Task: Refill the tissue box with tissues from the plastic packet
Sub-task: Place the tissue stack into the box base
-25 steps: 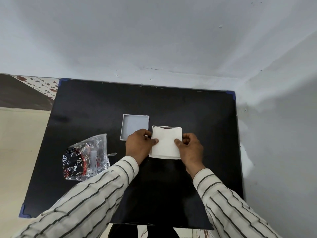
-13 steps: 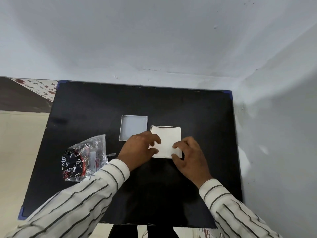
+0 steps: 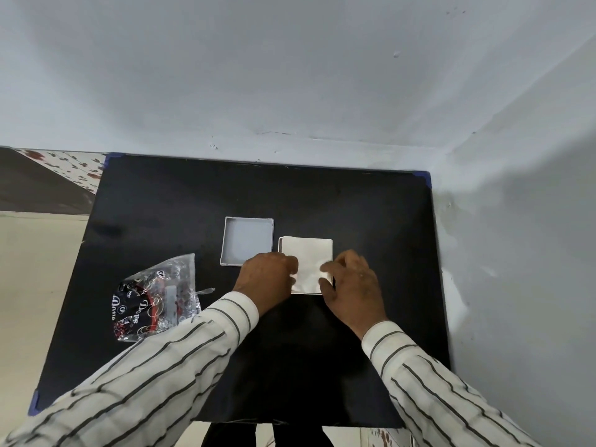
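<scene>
A white stack of tissues lies in the tissue box, of which only a thin rim shows at the stack's left edge. My left hand rests with curled fingers on the stack's left side. My right hand has its thumb and fingertips on the stack's near right corner. The box's other half, a white shallow tray with nothing in it, lies just to the left. The crumpled plastic packet, clear with black and red print, lies at the left of the black table.
The table stands in a corner, with a grey wall behind it and another wall along its right edge. Beige floor shows to the left.
Both hands have shifted from gripping the stack's sides to lying over its near part, and the stack sits lower and flatter in the box.
</scene>
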